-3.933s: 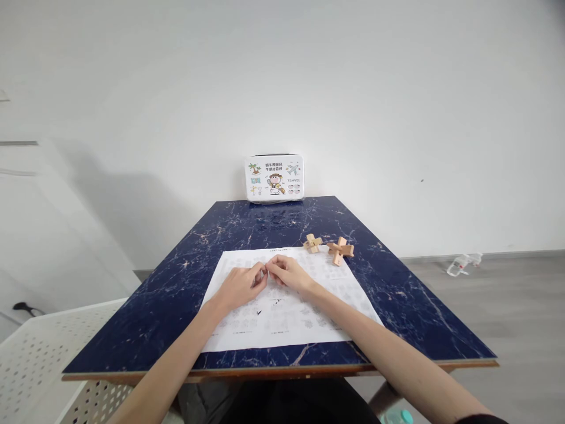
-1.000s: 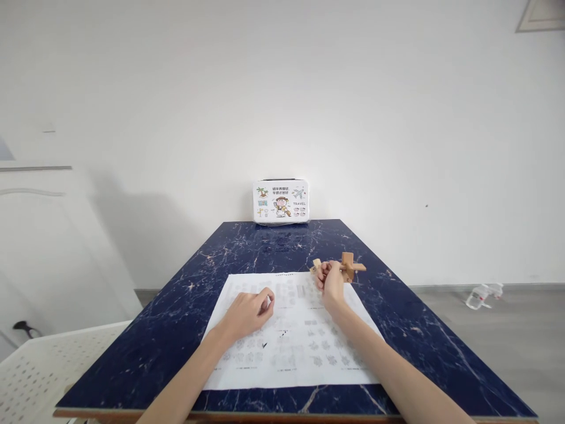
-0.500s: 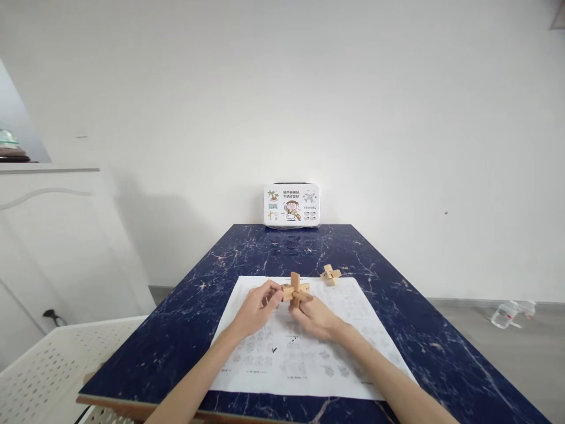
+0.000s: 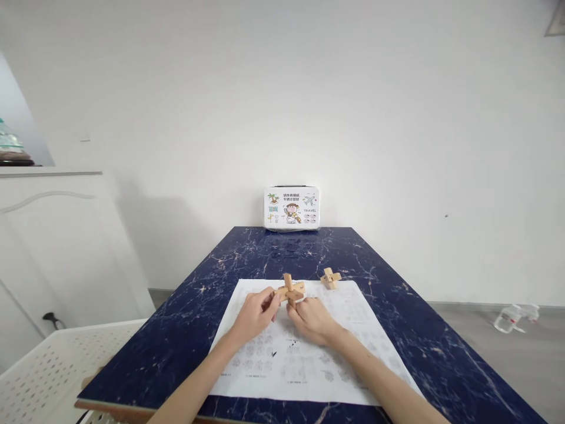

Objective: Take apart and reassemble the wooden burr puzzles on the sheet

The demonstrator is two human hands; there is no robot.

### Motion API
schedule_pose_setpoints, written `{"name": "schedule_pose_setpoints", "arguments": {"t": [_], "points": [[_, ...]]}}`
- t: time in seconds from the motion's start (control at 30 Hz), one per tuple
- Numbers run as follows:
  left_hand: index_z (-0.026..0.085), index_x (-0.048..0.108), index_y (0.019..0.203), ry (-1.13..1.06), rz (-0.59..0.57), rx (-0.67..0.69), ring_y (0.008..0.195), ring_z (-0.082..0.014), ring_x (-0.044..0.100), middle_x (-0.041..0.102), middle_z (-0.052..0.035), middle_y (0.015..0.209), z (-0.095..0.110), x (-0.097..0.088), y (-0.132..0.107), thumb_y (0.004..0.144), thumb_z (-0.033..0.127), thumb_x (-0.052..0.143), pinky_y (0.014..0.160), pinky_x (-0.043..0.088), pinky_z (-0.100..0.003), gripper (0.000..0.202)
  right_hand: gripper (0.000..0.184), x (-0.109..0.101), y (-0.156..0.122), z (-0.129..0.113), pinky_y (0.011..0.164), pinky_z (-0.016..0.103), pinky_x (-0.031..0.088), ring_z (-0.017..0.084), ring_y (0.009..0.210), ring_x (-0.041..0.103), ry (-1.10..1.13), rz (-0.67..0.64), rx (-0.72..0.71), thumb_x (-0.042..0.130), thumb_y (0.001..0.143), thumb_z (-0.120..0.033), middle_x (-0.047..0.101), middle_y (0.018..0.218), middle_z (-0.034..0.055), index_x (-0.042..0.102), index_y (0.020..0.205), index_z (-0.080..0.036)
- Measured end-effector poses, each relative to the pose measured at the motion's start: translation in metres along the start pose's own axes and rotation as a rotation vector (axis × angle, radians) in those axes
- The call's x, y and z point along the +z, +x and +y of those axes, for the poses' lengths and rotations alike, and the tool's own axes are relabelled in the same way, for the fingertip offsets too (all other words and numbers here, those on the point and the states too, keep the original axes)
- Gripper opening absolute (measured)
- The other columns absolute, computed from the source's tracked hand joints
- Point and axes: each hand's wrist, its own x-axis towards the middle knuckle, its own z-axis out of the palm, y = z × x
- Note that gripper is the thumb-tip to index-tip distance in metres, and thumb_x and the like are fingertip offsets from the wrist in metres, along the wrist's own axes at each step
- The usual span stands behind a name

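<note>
Between my two hands is a wooden burr puzzle [image 4: 292, 291], a cross of interlocked light-brown bars with small dark marks. My left hand [image 4: 256, 313] pinches the end of its left bar between thumb and fingers. From below and to the right, my right hand [image 4: 311, 318] is closed on the puzzle's lower bar; its fingertips are partly hidden. Beyond my right hand, a second wooden puzzle [image 4: 331, 278] of crossed bars rests at the far edge of a printed paper sheet [image 4: 304, 368]. The sheet lies under both hands and carries rows of small grey diagrams.
The sheet is spread on a dark blue marble-patterned table [image 4: 291, 253]. At its far end, against the wall, stands a white case [image 4: 291, 208] with cartoon prints. A white perforated basket [image 4: 39, 371] is at the left, and clear plastic bottles [image 4: 509, 318] lie on the floor at right.
The held puzzle has shifted slightly left and turned a little, its upright bar now tilting left. My right hand has moved slightly with it. The camera view has moved slightly.
</note>
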Motion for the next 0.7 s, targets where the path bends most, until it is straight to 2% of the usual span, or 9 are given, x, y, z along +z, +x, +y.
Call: {"name": "schedule_pose_setpoints", "arguments": {"t": [0.13,0.27,0.47,0.7], "points": [[0.021,0.048,0.07,-0.025,0.014,-0.01,0.051,-0.0131,0.055,0.062,0.0012,0.056,0.0026,-0.0011,0.0004,0.104,0.051,0.044,0.054,0.04,-0.026,0.045,0.036,0.0002,0.0019,-0.0006,0.061,0.034,0.021,0.021,0.06,0.06,-0.034,-0.005,0.015,0.038,0.106,-0.026,0.068,0.069,0.0074,0.059,0.077,-0.02],[0.022,0.047,0.071,-0.015,0.028,0.001,0.052,-0.0135,0.055,0.063,0.0008,0.058,0.0035,-0.0018,0.0007,0.105,0.05,0.042,0.056,0.042,-0.026,0.045,0.039,0.0019,0.0038,-0.0021,0.062,0.035,0.024,0.023,0.064,0.065,-0.046,0.018,0.05,0.032,0.109,-0.027,0.073,0.077,0.0113,0.061,0.084,-0.019],[0.021,0.049,0.074,-0.033,-0.048,0.005,0.05,-0.0128,0.053,0.063,0.0016,0.059,-0.0015,0.0025,-0.0004,0.107,0.047,0.042,0.055,0.04,-0.026,0.042,0.032,-0.0007,0.0006,-0.0077,0.065,0.034,0.031,0.024,0.07,0.068,-0.057,-0.01,-0.049,0.035,0.108,-0.029,0.077,0.102,0.0155,0.064,0.114,-0.017],[0.021,0.051,0.074,-0.014,-0.063,0.008,0.053,-0.0132,0.054,0.064,0.0004,0.062,-0.0035,0.0016,0.0002,0.107,0.048,0.041,0.057,0.041,-0.026,0.044,0.033,0.001,-0.0016,-0.0075,0.065,0.033,0.031,0.024,0.07,0.068,-0.063,-0.01,0.0,0.036,0.107,-0.03,0.077,0.093,0.0152,0.065,0.11,-0.017]]}}
